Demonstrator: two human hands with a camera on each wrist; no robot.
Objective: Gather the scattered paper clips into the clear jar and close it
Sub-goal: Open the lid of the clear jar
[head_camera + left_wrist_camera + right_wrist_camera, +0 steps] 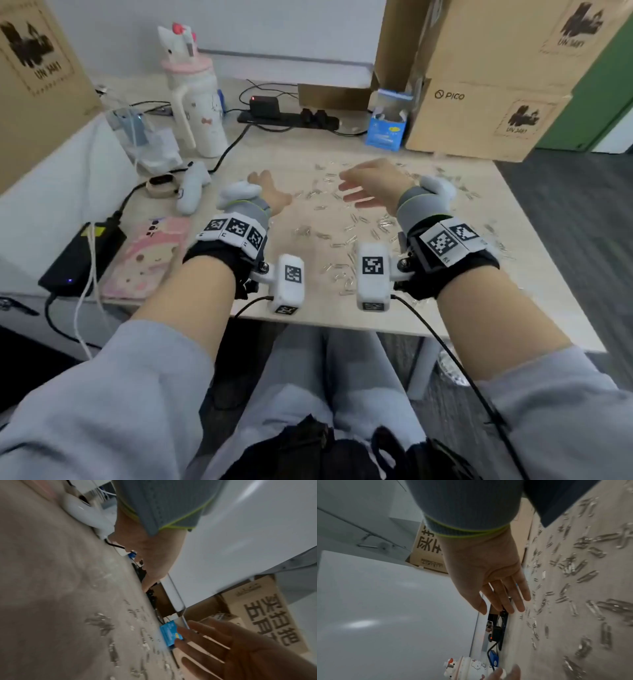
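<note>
Silver paper clips point(346, 219) litter table point(445, 308) — both hands empty, left hand point(270, 195) probably flat, right hand point(370, 185) fingers spread. Cardboard box point(479, 113) reads "PICO", blue carton point(387, 126) beside it.

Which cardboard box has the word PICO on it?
The lower cardboard box at the table's far right, beside the small blue box. The other boxes show only black stamps.

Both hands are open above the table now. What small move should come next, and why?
Probably sweep both hands inward to bunch the paper clips. The left hand and right hand are open and empty on either side of the wide scatter on the table. No clear jar is visible.
</note>
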